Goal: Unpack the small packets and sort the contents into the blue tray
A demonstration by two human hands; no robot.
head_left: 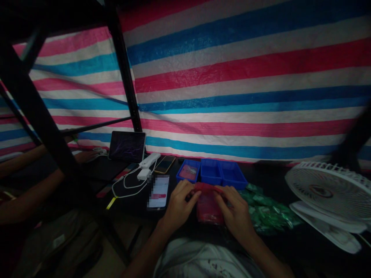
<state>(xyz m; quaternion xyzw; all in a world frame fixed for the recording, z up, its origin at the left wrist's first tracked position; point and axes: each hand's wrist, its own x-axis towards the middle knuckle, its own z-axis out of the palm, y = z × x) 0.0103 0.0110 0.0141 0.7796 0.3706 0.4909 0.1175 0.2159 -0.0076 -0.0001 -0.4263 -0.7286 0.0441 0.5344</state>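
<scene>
A red plastic bag (210, 210) is stretched between my two hands, close to the front edge of the black table. My left hand (183, 199) pinches its upper left corner between thumb and fingers. On the other side my right hand (233, 204) grips the upper right corner the same way. What the bag contains, if anything, I cannot make out. Just beyond my hands stand blue trays; the left tray (178, 178) holds pinkish-red packets (188, 172). To the right of my right hand lies a heap of green plastic packets (268, 212).
A lit phone (159, 191), a second phone (165, 164), a white power strip (150, 160) with cables and a tablet (127, 146) lie to the left. A white fan (324, 193) stands at right. Past a black metal post (58, 127), another person's arms (37, 193) reach over a table.
</scene>
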